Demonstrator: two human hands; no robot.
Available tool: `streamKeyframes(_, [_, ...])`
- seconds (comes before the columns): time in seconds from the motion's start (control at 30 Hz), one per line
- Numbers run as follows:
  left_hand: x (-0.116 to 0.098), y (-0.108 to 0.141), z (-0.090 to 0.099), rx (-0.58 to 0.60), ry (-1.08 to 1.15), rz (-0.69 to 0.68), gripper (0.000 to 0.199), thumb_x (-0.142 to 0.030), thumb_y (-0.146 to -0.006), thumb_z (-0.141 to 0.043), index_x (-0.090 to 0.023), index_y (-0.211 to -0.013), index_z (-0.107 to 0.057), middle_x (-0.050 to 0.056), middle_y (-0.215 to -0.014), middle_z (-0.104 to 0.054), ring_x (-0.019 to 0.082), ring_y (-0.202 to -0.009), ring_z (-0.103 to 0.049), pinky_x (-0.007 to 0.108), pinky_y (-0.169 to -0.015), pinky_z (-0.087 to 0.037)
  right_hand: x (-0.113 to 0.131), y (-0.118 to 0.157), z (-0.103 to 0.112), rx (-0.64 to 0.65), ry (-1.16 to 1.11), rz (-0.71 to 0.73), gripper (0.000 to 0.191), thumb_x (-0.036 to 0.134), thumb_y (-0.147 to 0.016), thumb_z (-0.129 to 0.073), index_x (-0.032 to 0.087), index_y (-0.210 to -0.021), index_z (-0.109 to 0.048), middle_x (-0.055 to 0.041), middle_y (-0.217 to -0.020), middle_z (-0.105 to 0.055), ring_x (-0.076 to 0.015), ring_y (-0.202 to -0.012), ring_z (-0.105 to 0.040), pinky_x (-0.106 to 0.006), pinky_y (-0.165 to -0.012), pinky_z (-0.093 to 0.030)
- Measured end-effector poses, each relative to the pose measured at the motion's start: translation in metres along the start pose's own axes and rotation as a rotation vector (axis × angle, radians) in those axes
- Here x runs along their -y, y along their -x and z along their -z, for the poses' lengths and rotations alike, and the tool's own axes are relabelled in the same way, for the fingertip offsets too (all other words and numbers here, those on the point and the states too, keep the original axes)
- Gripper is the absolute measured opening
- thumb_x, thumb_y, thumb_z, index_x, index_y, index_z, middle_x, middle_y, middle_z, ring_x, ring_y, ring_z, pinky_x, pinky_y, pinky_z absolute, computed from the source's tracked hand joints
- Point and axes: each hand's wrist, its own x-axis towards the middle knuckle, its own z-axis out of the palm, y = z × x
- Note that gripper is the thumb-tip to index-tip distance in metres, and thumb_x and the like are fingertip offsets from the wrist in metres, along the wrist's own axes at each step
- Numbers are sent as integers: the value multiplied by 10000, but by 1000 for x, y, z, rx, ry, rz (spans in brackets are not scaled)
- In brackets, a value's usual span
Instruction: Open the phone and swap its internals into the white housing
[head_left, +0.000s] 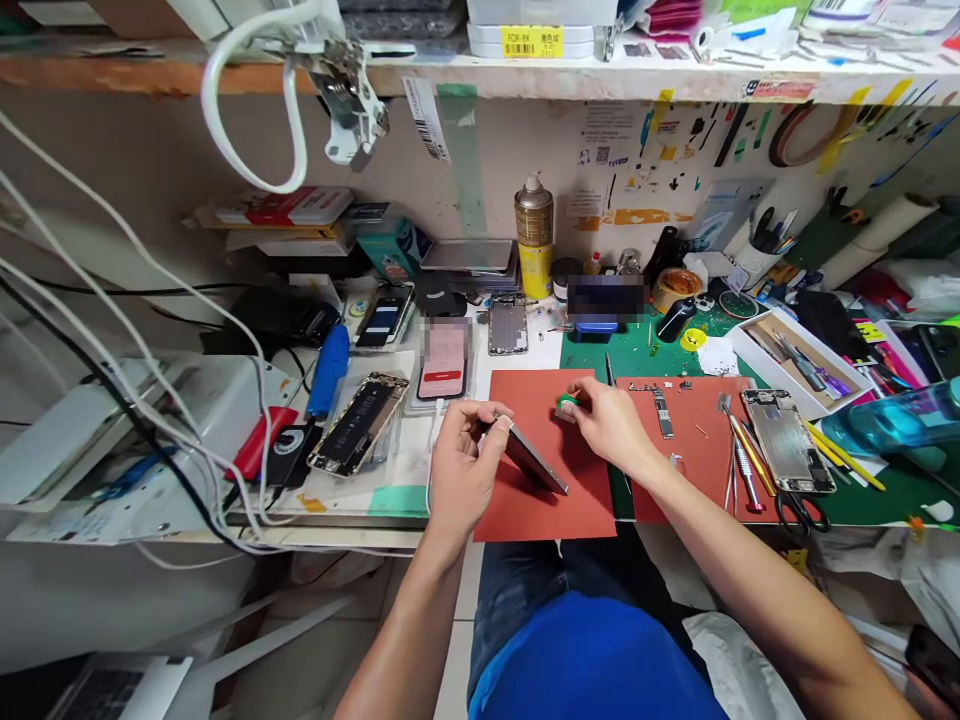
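My left hand (466, 450) is closed on one end of a thin dark phone part (538, 462). That part is held on edge and tilted, its far corner low over the red mat (544, 515); whether the corner touches the mat I cannot tell. Just right of it, my right hand (609, 422) pinches a small green piece (566, 400) above the same mat. The green piece is partly covered by my fingers, so its kind is unclear. A gap separates the two hands.
On the right red mat lie a narrow circuit board (663, 412), tweezers (729, 450), an opened phone housing (789, 440) and black scissors (802, 512). An opened phone (360, 424) and a lit phone (442, 372) lie left. A spray can (534, 235) stands behind; white cables (259, 400) hang left.
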Motion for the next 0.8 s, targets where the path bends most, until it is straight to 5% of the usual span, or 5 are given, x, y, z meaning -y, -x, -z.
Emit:
streamKeyframes(0.07, [-1,1,-1,-10,3,2,192,-326,-976,-690,-252,-956,-514,35,-994,-728,176,-929,-690,318,-850,-536,9,32,6,-110,-92,81,125,271,-1107,-594,221,-1156,-698,-83,-1143,-794,-219,-1025,-755,-330,-906,-578])
streamKeyframes(0.13, [-3,2,-2,-13,4,5,190,-316,-975,-691,-250,-956,-514,35,-994,-731,175,-934,-698,321,-857,-543,20,62,8,-354,-321,273,92,245,-1091,-624,217,-1113,-708,-72,-1031,-787,-208,-921,-755,-333,-840,-607])
streamKeyframes(0.23, [-8,4,-5,-26,-16,3,180,-292,-970,-693,-248,-955,-520,38,-996,-732,177,-949,-708,324,-860,-552,36,87,-1,-441,-399,420,149,143,-1072,-599,223,-1148,-699,-59,-980,-788,-194,-864,-767,-322,-782,-633])
streamKeyframes(0.8, [-12,15,-13,-56,-84,2,123,-258,-1013,-670,-248,-997,-548,28,-1020,-690,173,-975,-684,311,-868,-547,48,85,-22,-573,-190,503,276,45,-1036,-588,207,-1232,-693,-79,-950,-808,-193,-823,-782,-302,-735,-663])
